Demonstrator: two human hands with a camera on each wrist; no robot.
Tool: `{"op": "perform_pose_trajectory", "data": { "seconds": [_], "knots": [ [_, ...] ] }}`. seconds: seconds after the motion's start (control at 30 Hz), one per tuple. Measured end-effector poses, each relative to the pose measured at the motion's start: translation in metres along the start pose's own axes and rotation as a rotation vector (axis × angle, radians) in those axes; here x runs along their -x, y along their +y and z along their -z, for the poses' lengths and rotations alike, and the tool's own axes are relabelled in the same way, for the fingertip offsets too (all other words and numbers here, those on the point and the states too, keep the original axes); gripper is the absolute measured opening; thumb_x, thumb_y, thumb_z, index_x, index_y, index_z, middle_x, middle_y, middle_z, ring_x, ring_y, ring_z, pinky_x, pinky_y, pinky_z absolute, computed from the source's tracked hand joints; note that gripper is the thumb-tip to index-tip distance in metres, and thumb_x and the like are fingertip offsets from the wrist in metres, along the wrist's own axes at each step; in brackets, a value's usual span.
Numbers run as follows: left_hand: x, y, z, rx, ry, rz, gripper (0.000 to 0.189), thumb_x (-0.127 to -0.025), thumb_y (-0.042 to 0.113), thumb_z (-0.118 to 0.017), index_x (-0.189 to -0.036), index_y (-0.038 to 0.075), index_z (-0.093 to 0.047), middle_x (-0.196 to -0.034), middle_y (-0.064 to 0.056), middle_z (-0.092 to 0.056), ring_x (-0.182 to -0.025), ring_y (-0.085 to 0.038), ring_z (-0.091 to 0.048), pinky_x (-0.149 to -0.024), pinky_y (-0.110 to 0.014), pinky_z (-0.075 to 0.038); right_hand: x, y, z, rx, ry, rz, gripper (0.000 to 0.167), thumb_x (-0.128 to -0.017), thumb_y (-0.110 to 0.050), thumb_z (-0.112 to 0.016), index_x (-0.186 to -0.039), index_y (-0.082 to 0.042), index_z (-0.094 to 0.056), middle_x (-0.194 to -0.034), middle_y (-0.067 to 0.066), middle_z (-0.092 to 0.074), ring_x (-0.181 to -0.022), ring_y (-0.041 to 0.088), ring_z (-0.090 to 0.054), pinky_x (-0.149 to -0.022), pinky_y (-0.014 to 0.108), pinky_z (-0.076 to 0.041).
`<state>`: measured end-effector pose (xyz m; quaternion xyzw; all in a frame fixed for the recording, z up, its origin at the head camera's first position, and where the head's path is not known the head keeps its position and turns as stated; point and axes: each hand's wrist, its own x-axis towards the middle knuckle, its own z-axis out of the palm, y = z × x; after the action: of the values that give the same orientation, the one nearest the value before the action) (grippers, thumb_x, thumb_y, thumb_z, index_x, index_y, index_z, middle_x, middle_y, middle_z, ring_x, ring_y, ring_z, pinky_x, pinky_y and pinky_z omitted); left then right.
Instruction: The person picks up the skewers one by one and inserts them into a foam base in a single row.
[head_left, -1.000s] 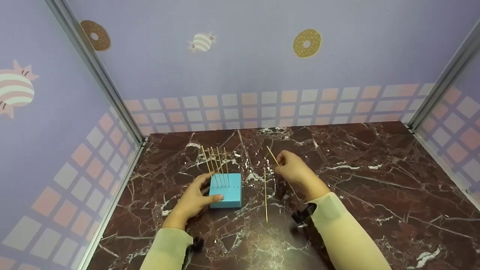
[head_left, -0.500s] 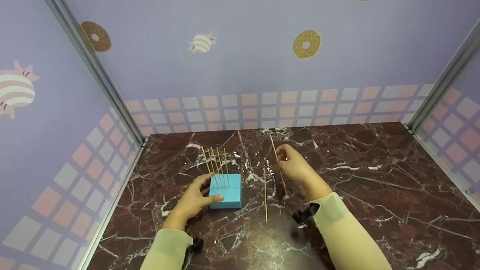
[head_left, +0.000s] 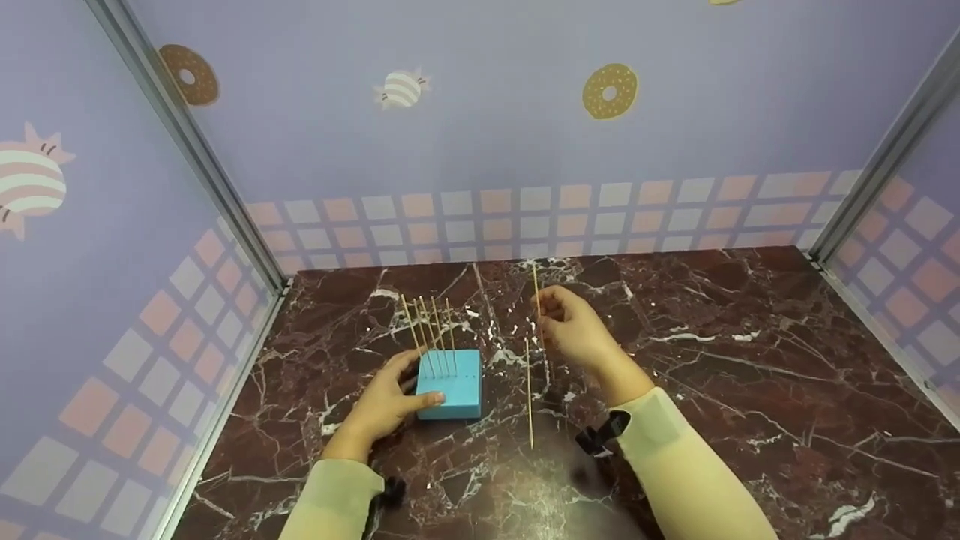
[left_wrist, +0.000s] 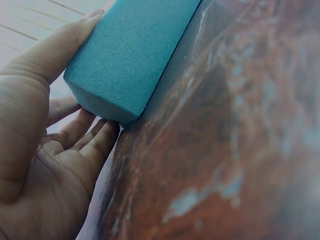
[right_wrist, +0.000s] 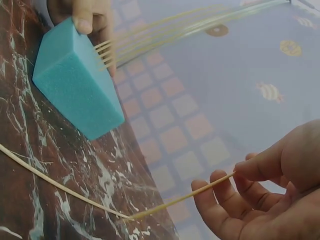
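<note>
A blue foam block (head_left: 463,394) sits on the table; my left hand (head_left: 379,412) grips it, thumb on top and fingers along its left side. Several thin bamboo skewers (head_left: 451,334) stand in a row in the block, with small holes right of them. My right hand (head_left: 581,334) pinches another bamboo skewer (head_left: 536,283) between thumb and fingers, holding it nearly upright to the right of the block. In the right wrist view this held skewer (right_wrist: 160,206) runs down from the fingertips. One loose skewer (head_left: 529,397) lies on the table between block and right hand.
The dark red marbled tabletop (head_left: 750,420) reflects light near the front. A patterned back wall (head_left: 495,135) and side walls close it in, with metal posts (head_left: 187,142) at the corners. Both wrists carry small black cameras.
My right hand has moved slightly up and then left, turning its skewer from a slant to nearly upright. The left hand and block stay in place.
</note>
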<state>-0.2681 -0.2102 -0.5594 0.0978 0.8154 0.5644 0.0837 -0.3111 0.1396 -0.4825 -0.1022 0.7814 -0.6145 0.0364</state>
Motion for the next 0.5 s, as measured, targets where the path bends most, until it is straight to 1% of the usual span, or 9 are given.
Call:
{"op": "perform_pose_trajectory", "data": {
  "seconds": [0.1, 0.23, 0.33, 0.43, 0.5],
  "knots": [
    [-0.001, -0.001, 0.000, -0.004, 0.001, -0.007, 0.105, -0.090, 0.031, -0.098, -0.176, 0.008, -0.040, -0.183, -0.023, -0.032, -0.166, -0.058, -0.038, -0.137, -0.063, -0.039, 0.000, -0.003, -0.007, -0.015, -0.005, 0.002, 0.028, -0.113, 0.006, -0.056, -0.137, -0.004, -0.064, -0.114, 0.013, -0.064, -0.088, 0.023, -0.066, -0.068, 0.030, -0.062],
    [-0.001, -0.002, -0.001, -0.005, 0.005, -0.014, 0.106, -0.090, 0.031, -0.098, -0.176, 0.008, -0.040, -0.182, -0.023, -0.033, -0.166, -0.057, -0.038, -0.137, -0.063, -0.038, -0.001, -0.010, -0.014, 0.019, 0.010, 0.034, 0.028, -0.112, 0.004, -0.060, -0.138, -0.005, -0.064, -0.116, 0.019, -0.067, -0.088, 0.024, -0.070, -0.071, 0.033, -0.068],
    [0.000, -0.002, 0.000, -0.002, 0.009, -0.011, 0.106, -0.090, 0.029, -0.098, -0.176, 0.008, -0.041, -0.182, -0.023, -0.034, -0.166, -0.056, -0.038, -0.138, -0.062, -0.038, -0.003, -0.015, -0.019, 0.017, 0.021, 0.062, 0.029, -0.111, 0.005, -0.061, -0.139, -0.004, -0.065, -0.114, 0.017, -0.069, -0.088, 0.026, -0.072, -0.075, 0.039, -0.071],
    [0.000, -0.002, 0.000, -0.005, 0.010, -0.009, 0.105, -0.090, 0.028, -0.098, -0.176, 0.007, -0.040, -0.181, -0.024, -0.034, -0.165, -0.057, -0.039, -0.137, -0.062, -0.040, -0.005, -0.021, -0.024, -0.014, 0.038, 0.083, 0.029, -0.110, 0.007, -0.062, -0.137, -0.003, -0.066, -0.110, 0.014, -0.069, -0.087, 0.029, -0.072, -0.076, 0.041, -0.072],
    [0.000, -0.001, 0.001, -0.008, 0.012, -0.007, 0.105, -0.090, 0.028, -0.098, -0.175, 0.006, -0.041, -0.181, -0.025, -0.034, -0.164, -0.058, -0.041, -0.136, -0.062, -0.041, -0.005, -0.025, -0.027, -0.003, 0.061, 0.114, 0.029, -0.109, 0.008, -0.063, -0.135, -0.003, -0.067, -0.109, 0.014, -0.070, -0.087, 0.027, -0.072, -0.075, 0.037, -0.070]
  ]
}}
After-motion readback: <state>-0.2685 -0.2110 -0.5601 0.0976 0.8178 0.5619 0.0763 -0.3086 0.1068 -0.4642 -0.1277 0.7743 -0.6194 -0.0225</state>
